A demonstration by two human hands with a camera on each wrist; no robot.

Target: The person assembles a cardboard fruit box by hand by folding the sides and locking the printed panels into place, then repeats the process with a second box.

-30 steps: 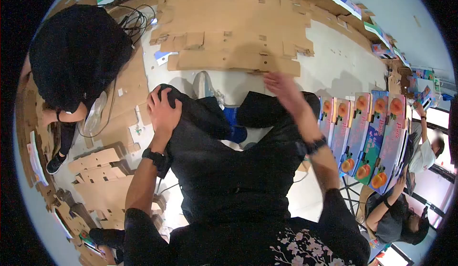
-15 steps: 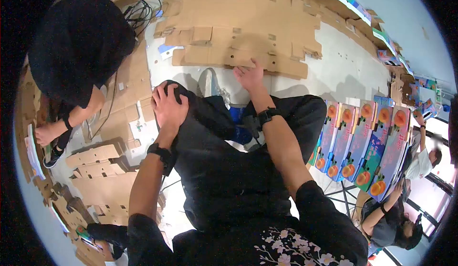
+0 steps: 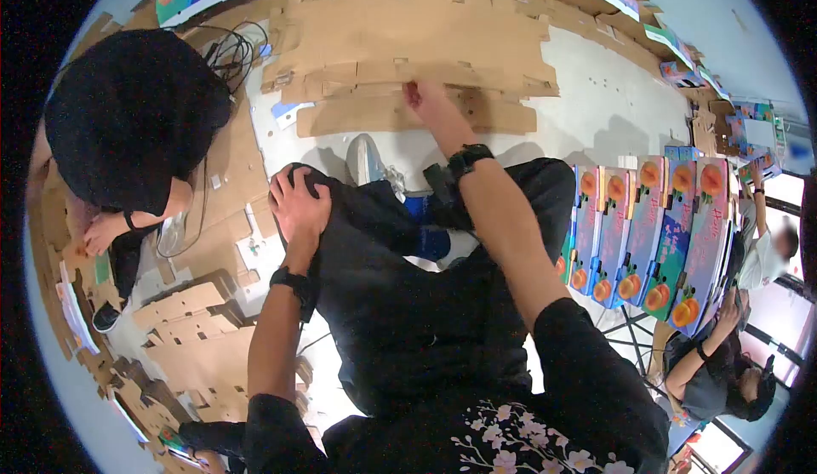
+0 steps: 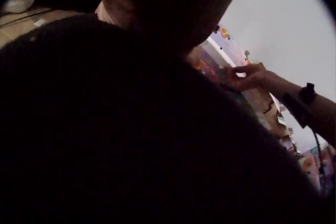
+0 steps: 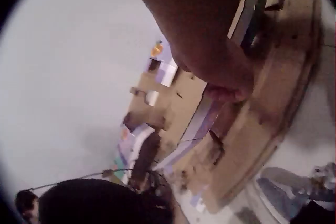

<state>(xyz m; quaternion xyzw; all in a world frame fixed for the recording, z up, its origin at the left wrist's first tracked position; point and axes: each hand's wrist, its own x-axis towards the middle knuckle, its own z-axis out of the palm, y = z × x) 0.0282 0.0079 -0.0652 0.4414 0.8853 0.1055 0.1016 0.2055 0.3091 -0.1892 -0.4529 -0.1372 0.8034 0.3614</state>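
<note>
My left hand rests on my left knee, fingers spread over the black trousers. Out in front, my right hand is at the near edge of a flattened cardboard box, on top of other flattened cardboard on the floor. In the right wrist view, the curled fingers grip that edge, and a white and purple printed strip shows below it. Another cardboard piece lies under the edge, nearer to me. The left wrist view is mostly dark, with the right hand at its right.
A person in black bends over cardboard at the left, beside coiled cables. A row of printed fruit boxes stands to the right, with people beyond. A grey shoe is just short of the cardboard.
My right hand has moved left from beside the right knee, then forward to the cardboard, and its fingers have curled at the edge. The left hand stays on the knee.
</note>
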